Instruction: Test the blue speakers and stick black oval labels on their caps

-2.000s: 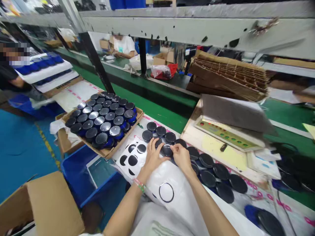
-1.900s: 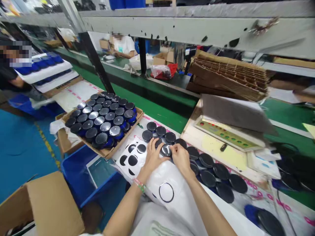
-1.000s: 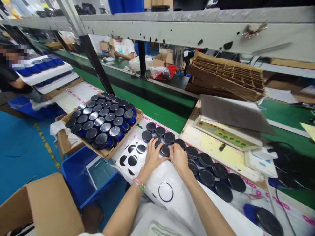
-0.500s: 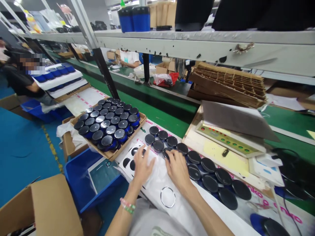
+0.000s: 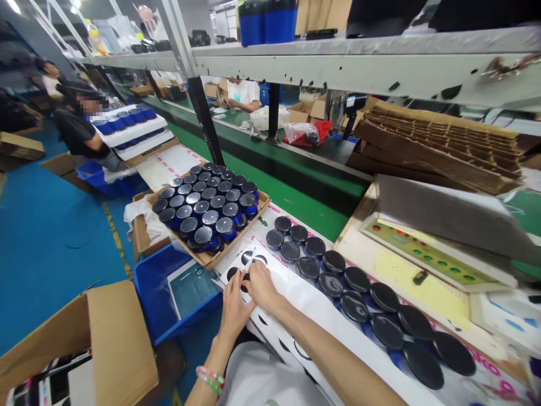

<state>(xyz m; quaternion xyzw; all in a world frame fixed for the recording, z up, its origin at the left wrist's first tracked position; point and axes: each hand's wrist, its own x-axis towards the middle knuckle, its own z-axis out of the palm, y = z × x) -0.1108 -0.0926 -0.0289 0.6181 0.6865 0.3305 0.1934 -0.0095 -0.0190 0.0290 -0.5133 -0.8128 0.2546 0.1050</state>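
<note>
The sheet of white paper with black round stickers (image 5: 247,257) lies at the near edge of the long counter covered with printed white film (image 5: 258,232), close to the corner of the brown cardboard tray (image 5: 236,235). Both hands are upon it: the fingertips of the left hand (image 5: 234,307) and the right hand (image 5: 261,286) come together, bent, over one black circle (image 5: 245,277). Whether they pinch it I cannot tell (the fingers cover most of it). Behind the right forearm, two rows of blue jars with flat black lids (image 5: 331,284) stand along the counter; the arm partly hides a dark ring outline (image 5: 301,351). Pink letters on the film read "onko", perhaps incomplete. Print on the yellow paper (image 5: 393,276) is too small.
</note>
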